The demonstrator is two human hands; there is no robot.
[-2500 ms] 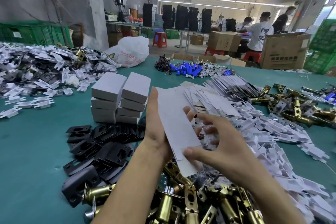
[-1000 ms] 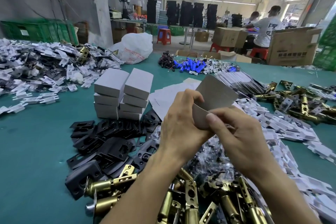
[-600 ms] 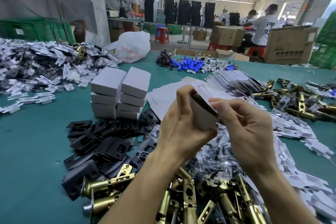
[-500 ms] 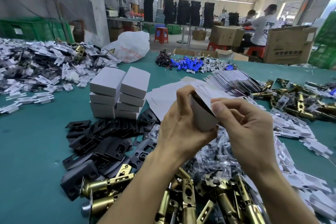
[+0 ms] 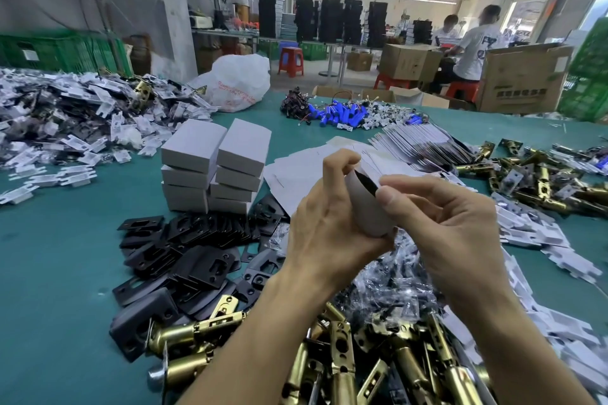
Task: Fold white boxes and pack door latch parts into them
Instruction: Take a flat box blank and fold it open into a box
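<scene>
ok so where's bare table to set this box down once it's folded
Biggest bare patch: the green table left of the black plates and stacked white boxes. A smaller strip lies between those boxes and the blue parts. Near centre is crowded with brass latches and clear bags.

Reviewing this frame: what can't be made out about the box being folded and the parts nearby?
All head view.
Half-folded box: lower end and flaps covered by the left hand and right hand.
Brass latches: cut off by the bottom edge.
Stacked white boxes: closed, contents hidden.
Red print on the plastic bag: too small to read.
</scene>
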